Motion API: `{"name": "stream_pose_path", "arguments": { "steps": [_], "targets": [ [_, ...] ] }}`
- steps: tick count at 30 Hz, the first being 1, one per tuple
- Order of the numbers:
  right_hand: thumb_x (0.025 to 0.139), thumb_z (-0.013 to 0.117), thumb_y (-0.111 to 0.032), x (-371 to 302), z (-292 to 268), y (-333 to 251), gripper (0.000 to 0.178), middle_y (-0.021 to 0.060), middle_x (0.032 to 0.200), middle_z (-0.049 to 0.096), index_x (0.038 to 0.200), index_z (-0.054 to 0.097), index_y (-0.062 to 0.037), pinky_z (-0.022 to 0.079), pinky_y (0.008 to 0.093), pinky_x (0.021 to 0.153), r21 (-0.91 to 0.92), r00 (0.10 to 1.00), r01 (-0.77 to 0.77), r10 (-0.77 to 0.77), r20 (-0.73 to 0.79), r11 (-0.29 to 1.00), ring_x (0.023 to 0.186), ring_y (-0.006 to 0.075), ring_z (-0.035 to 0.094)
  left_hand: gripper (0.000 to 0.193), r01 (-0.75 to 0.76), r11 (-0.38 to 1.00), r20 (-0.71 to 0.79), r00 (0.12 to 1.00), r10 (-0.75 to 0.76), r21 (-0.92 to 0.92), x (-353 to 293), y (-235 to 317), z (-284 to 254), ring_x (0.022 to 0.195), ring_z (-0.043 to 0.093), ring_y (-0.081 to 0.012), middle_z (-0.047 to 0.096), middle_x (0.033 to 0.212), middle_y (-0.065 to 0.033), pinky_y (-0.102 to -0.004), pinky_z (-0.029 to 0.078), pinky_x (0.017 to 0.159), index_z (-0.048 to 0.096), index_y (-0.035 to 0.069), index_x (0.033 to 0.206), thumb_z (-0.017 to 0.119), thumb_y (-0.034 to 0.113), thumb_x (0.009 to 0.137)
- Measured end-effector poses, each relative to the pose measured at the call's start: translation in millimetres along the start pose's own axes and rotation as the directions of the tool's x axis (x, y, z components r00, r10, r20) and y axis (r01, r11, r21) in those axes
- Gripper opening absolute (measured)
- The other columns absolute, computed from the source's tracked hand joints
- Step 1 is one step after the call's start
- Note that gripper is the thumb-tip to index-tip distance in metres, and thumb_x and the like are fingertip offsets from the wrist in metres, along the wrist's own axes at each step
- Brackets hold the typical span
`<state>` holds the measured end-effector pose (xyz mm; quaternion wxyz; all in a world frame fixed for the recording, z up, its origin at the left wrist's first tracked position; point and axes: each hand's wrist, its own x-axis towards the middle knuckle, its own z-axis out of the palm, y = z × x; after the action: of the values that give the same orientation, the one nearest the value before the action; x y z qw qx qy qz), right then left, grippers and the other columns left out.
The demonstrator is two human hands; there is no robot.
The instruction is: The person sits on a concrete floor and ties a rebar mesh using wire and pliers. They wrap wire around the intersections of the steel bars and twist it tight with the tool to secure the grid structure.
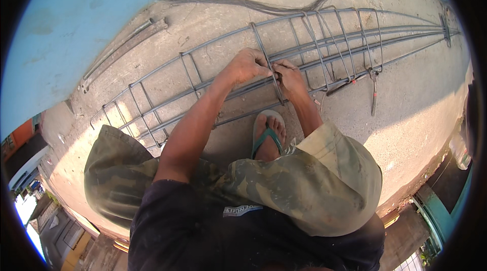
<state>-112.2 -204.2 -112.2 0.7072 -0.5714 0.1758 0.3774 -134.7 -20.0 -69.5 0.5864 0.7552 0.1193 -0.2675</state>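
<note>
A long cage of steel bars (213, 80) lies across the concrete ground, made of lengthwise rods with square stirrups around them. My left hand (247, 65) grips one stirrup (262, 47) where it crosses a lengthwise bar. My right hand (290, 77) is closed on the same joint just to the right, the fingers pinched at the crossing. Whether it holds wire or a small tool is hidden by the fingers. My foot in a green sandal (268, 136) rests just below the cage.
Pincers with a red-marked handle (373, 86) hang on the cage to the right. A bundle of thin tie wire (284, 4) lies behind the cage. Steel bars (124, 47) lie along a blue wall (76, 12) at the left.
</note>
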Motion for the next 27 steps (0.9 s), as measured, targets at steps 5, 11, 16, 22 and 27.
{"name": "stream_pose_path", "arguments": {
  "steps": [5,11,16,22,27],
  "targets": [
    [0.095,0.057,-0.009,2.2,-0.2,2.3,0.01,-0.0001,0.069,0.056,0.091,0.065,-0.0039,0.037,0.0235,0.052,-0.024,1.0,-0.015,0.016,0.016,1.0,0.06,0.0075,0.047,0.019,-0.282,0.947,-0.06,0.954,0.294,0.155,1.0,-20.3,16.3,0.074,0.057,-0.0225,0.057,0.081,-0.0087,-0.0333,0.047,0.07,0.064,-0.003,0.073,0.079,0.007,0.07],
    [0.093,0.058,-0.007,-6.6,-3.4,6.8,0.014,0.0041,0.078,0.065,0.097,0.068,0.0017,0.044,0.0263,0.063,-0.297,0.978,0.21,-0.204,0.052,0.932,0.071,0.0089,0.054,0.029,-0.19,0.905,-0.214,0.934,0.286,0.382,1.6,-14.8,20.9,0.077,0.059,-0.0319,0.058,0.082,-0.018,-0.0392,0.049,0.074,0.058,-0.004,0.079,0.081,0.008,0.067],
    [0.093,0.056,-0.007,-11.0,-5.4,4.2,0.019,0.0139,0.09,0.07,0.105,0.067,0.0033,0.049,0.0308,0.077,-0.559,0.915,0.384,-0.383,0.125,0.735,0.082,0.0204,0.065,0.037,-0.028,0.922,-0.228,0.965,0.126,0.387,7.3,2.2,13.8,0.094,0.066,-0.0359,0.063,0.096,-0.0275,-0.0401,0.052,0.079,0.06,-0.005,0.09,0.083,0.013,0.067],
    [0.093,0.054,-0.005,-15.5,-8.6,5.0,0.022,0.0237,0.1,0.069,0.11,0.067,0.0028,0.05,0.0344,0.083,-0.64,0.797,0.568,-0.541,0.27,0.518,0.095,0.0325,0.069,0.038,-0.037,0.881,-0.361,0.903,0.232,0.472,18.8,-22.0,32.5,0.09,0.07,-0.0355,0.068,0.101,-0.0273,-0.0421,0.055,0.075,0.063,-0.008,0.095,0.08,0.015,0.07],
    [0.093,0.055,-0.004,-17.8,-9.5,2.7,0.024,0.0242,0.102,0.069,0.114,0.066,0.0026,0.051,0.034,0.083,-0.665,0.828,0.533,-0.483,0.284,0.523,0.095,0.0307,0.069,0.027,0.124,0.99,-0.02,0.992,-0.126,-0.059,27.1,-18.2,3.4,0.089,0.071,-0.0316,0.071,0.099,-0.0227,-0.0425,0.057,0.073,0.067,-0.009,0.098,0.069,0.01,0.079]
  ]
}}
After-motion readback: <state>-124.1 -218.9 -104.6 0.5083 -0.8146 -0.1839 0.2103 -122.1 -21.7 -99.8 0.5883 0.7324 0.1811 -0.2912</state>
